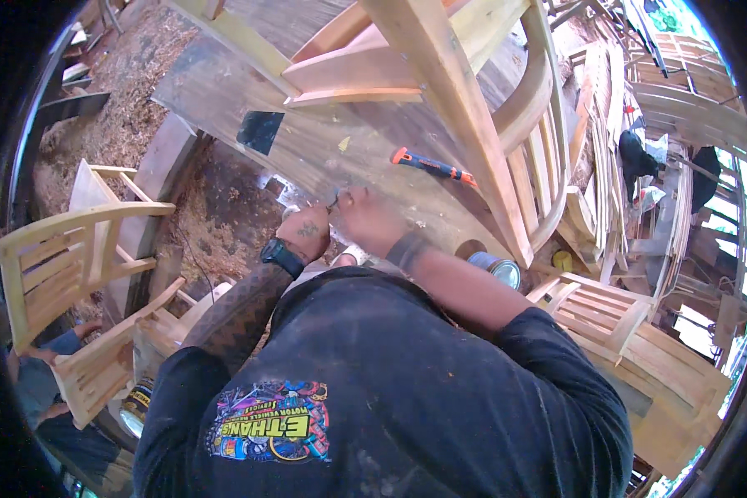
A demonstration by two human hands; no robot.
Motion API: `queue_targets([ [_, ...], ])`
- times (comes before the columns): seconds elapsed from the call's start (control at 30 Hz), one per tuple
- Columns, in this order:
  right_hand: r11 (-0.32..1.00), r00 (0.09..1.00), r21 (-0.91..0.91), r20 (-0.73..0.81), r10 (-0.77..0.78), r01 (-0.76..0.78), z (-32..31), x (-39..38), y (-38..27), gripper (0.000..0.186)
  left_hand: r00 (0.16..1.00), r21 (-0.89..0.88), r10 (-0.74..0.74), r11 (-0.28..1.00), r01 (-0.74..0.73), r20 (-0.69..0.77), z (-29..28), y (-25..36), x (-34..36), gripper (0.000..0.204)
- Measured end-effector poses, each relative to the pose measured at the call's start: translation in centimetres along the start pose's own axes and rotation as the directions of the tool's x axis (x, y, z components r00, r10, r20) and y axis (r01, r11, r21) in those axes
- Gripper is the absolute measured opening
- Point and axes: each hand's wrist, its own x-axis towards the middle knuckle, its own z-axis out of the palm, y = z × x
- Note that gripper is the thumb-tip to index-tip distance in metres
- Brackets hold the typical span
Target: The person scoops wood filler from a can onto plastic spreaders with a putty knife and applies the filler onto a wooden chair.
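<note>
My left hand (305, 232), with a watch on its wrist, is curled closed in front of my body above the worktop. Close against it is my right hand (369, 222), its fingers curled and its back smeared by motion. A small dark bit shows between the hands, too little to name. Beyond them on the brown board (349, 158) lies a tool with an orange and dark blue handle (432, 166), its far end reaching the leg of a wooden chair frame (465, 108). A dark square sheet (260, 131) lies flat to the left.
A metal can (496, 270) stands right of my right forearm, another can (137, 407) at lower left. Slatted wooden chairs (83, 241) stand at left, a slatted wooden piece (598, 311) at right. Another person (50, 390) is at far left. Shavings (133, 75) cover the ground.
</note>
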Motion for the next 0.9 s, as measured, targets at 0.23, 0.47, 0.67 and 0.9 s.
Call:
queue_targets([
  [0.23, 0.986, 0.97, -0.054, 0.176, 0.165, -0.158, -3.2, -0.2, 3.8, 0.041, 0.999, 0.042, 0.0, 0.999, 0.002, -0.051, 0.8, 0.0, -0.2, 0.022],
  [0.47, 0.961, 0.972, 0.18, 0.145, 0.186, -0.211, -1.7, 0.2, 5.8, 0.043, 0.996, 0.068, 0.039, 0.997, -0.034, -0.086, 0.9, 0.3, -0.4, 0.02],
  [0.67, 0.985, 0.981, 0.139, 0.18, 0.076, -0.102, -1.6, -1.6, 1.5, 0.037, 0.992, 0.047, 0.06, 0.997, -0.055, -0.108, 1.2, 0.0, -0.8, 0.02],
  [0.9, 0.979, 0.975, -0.002, 0.085, 0.203, -0.204, -1.9, -1.7, 4.2, 0.034, 0.98, 0.205, 0.156, 0.97, -0.129, -0.123, -0.1, 0.1, -0.6, 0.017],
])
